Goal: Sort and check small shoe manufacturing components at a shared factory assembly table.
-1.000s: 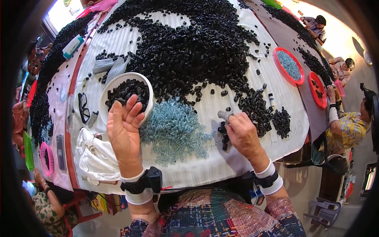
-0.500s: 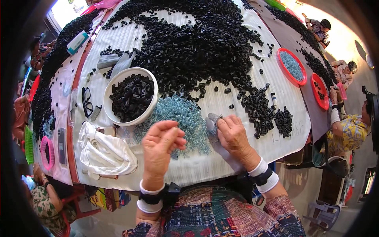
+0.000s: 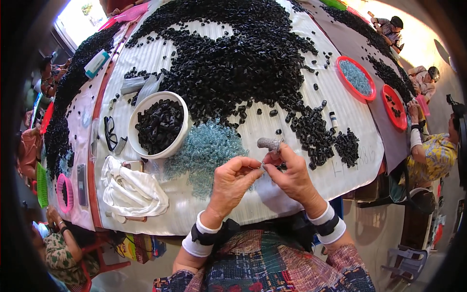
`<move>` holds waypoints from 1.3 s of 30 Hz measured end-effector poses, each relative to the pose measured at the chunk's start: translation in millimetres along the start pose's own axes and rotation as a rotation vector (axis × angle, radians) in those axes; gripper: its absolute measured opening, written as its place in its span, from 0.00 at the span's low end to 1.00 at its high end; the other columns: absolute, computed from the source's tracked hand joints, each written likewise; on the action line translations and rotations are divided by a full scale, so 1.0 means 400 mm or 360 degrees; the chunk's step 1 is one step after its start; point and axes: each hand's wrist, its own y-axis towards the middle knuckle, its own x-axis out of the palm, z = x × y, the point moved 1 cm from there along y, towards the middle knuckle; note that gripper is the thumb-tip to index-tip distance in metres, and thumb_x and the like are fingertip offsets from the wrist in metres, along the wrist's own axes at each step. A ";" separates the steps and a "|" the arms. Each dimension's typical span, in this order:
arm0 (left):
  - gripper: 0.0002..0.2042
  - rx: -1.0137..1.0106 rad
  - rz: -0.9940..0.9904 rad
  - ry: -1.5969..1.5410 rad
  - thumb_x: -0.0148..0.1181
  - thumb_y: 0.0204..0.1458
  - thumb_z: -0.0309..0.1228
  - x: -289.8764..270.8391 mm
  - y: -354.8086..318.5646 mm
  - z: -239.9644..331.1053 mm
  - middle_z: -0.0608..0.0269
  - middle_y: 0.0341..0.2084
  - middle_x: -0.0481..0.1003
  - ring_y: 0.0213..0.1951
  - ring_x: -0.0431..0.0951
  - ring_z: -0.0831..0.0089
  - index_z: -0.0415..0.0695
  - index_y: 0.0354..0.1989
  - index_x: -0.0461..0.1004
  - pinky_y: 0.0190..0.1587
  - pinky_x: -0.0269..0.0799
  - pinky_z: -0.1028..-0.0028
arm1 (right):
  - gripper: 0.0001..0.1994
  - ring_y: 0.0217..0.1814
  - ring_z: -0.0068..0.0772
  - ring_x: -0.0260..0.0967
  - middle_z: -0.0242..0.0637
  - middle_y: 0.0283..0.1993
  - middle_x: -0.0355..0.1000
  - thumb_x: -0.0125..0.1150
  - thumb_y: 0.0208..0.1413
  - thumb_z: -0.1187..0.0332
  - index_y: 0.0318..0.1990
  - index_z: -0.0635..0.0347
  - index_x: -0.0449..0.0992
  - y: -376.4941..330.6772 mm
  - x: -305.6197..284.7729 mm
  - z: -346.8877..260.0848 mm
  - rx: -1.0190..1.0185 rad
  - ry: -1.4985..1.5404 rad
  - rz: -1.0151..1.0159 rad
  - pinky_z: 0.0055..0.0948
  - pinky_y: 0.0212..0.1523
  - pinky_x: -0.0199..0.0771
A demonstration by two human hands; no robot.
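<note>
My left hand (image 3: 235, 184) and my right hand (image 3: 296, 179) meet above the front of the table, both with fingers pinched. Something tiny sits where their fingertips come together, too small to name. A grey, fabric-like tube (image 3: 269, 143) sticks out at my right hand's upper fingers; I cannot tell if it is worn or held. Just left of my hands spreads a pile of small, clear bluish pieces (image 3: 206, 153). Behind it stands a white bowl (image 3: 133, 141) filled with black cylindrical parts (image 3: 163, 124).
A large heap of black parts (image 3: 238, 63) covers the table's middle, with smaller heaps (image 3: 314, 134) at right. Eyeglasses (image 3: 110, 133) and a white cloth (image 3: 134, 190) lie at left. Red trays (image 3: 373, 90) sit at right. Other people (image 3: 435, 141) work along both sides.
My left hand has moved right to meet my right hand at the fingertips. My right hand has turned, with the grey tube now raised above its fingers. The view has shifted slightly.
</note>
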 end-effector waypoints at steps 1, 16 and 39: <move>0.10 -0.0005 -0.0001 0.0007 0.62 0.48 0.20 0.002 0.001 -0.002 0.66 0.30 0.75 0.32 0.73 0.85 0.35 0.39 0.74 0.33 0.70 0.84 | 0.17 0.32 0.31 0.71 0.39 0.31 0.71 0.57 0.45 0.81 0.45 0.66 0.69 0.001 -0.004 0.000 0.0003 0.0008 0.0003 0.27 0.35 0.72; 0.07 -0.0361 -0.0122 -0.0462 0.52 0.57 0.26 0.006 0.037 0.005 0.63 0.26 0.73 0.21 0.71 0.82 0.37 0.41 0.69 0.24 0.71 0.81 | 0.16 0.32 0.21 0.72 0.35 0.31 0.74 0.58 0.49 0.80 0.47 0.65 0.70 0.006 -0.009 0.035 0.0066 0.0195 0.0072 0.21 0.34 0.73; 0.05 0.0291 0.0080 0.0421 0.60 0.51 0.23 0.005 0.044 0.000 0.67 0.25 0.74 0.27 0.74 0.84 0.36 0.35 0.74 0.29 0.70 0.84 | 0.13 0.32 0.18 0.72 0.36 0.31 0.74 0.59 0.49 0.79 0.44 0.66 0.70 0.014 -0.002 0.020 0.0342 0.0510 0.0120 0.19 0.34 0.73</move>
